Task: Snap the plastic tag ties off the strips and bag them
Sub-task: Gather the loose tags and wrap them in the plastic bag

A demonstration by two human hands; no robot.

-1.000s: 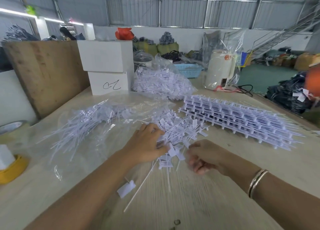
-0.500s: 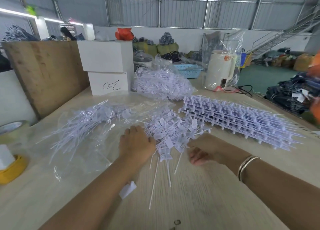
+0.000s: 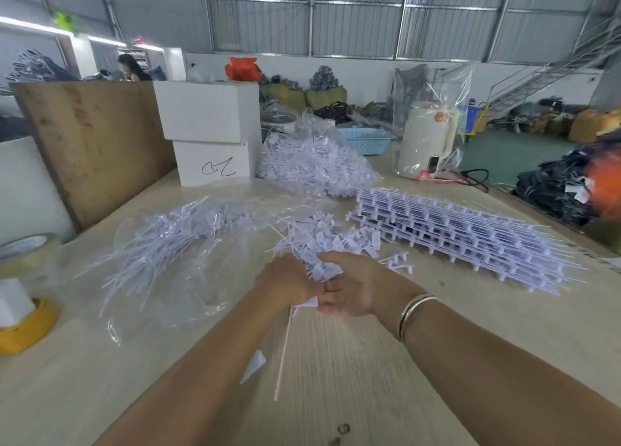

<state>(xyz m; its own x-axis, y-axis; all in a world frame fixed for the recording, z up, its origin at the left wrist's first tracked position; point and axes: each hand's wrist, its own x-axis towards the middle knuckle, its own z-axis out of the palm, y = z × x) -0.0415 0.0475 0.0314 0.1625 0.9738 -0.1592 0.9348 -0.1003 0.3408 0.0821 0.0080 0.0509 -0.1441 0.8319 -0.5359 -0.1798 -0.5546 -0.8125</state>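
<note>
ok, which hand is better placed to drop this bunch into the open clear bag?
Left, probably. The left hand sits on the side of the open clear bag and grips the bunch of tag ties. The right hand has the left hand between it and the bag.

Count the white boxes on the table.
2. Both stand at the table's far left, stacked: the larger box on top, the smaller box, marked with a scribble, beneath it. More could be hidden behind them.

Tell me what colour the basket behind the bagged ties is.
Light blue basket, seen in the head view.
</note>
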